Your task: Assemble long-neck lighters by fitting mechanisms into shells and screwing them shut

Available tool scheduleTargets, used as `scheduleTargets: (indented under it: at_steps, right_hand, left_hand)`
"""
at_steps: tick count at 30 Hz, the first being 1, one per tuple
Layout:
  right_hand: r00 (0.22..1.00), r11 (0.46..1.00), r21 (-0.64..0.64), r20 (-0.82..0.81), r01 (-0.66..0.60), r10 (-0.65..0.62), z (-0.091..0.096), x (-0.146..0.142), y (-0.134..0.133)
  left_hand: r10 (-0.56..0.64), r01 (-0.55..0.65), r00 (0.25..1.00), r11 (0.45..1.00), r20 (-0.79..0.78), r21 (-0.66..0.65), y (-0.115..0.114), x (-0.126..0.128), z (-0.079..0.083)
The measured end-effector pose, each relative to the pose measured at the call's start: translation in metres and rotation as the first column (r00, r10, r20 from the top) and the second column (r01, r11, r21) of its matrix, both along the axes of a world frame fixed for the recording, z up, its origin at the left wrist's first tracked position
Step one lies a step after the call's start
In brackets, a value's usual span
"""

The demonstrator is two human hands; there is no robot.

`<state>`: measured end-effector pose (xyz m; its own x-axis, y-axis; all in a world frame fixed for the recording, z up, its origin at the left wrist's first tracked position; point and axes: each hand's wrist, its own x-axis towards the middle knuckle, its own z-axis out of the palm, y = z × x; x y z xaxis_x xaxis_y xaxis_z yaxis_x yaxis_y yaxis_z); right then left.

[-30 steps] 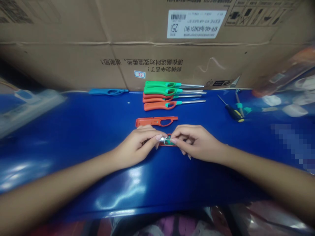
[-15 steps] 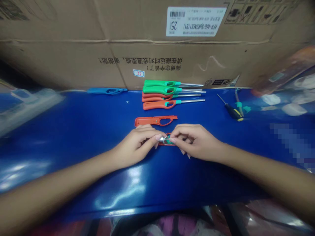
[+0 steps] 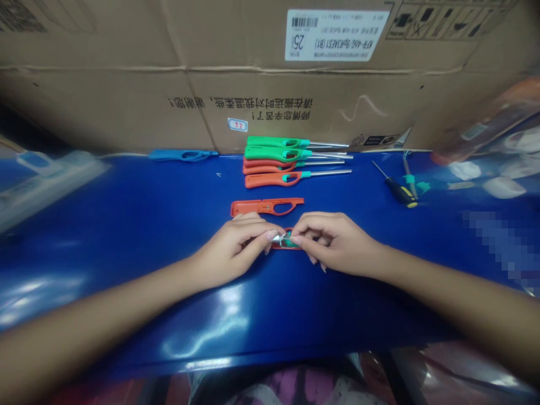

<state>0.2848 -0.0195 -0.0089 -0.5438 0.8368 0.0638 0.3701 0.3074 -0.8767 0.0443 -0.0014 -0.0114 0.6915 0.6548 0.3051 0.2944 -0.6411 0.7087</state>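
My left hand (image 3: 234, 250) and my right hand (image 3: 333, 241) meet fingertip to fingertip over an orange lighter shell half (image 3: 287, 243) that lies on the blue table (image 3: 139, 225). Both hands are pinched on it; a small silver and green part shows between the fingertips. Most of the shell is hidden under my fingers. Just beyond my hands lies a second, separate orange shell half (image 3: 266, 207), untouched.
A row of finished long-nosed lighters (image 3: 291, 160), green and orange, lies near the cardboard box (image 3: 270, 73) at the back. A blue lighter shell (image 3: 182, 155) is to their left. Screwdrivers (image 3: 400, 188) lie at the right. Blurred bags sit at both side edges.
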Motion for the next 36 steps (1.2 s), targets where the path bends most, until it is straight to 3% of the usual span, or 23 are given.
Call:
scheduleTargets:
  at_steps: [13, 36]
  right_hand:
    - [0.999, 0.996, 0.083, 0.033, 0.018, -0.021, 0.0011, -0.0034, -0.0001]
    - [0.999, 0.997, 0.078, 0.049, -0.008, 0.004, 0.0025, -0.0055, -0.0009]
  left_hand:
    - [0.005, -0.005, 1.000, 1.000, 0.013, 0.006, -0.0002, 0.0014, -0.0023]
    - [0.011, -0.011, 1.000, 1.000, 0.017, 0.004, -0.0015, 0.0028, -0.0016]
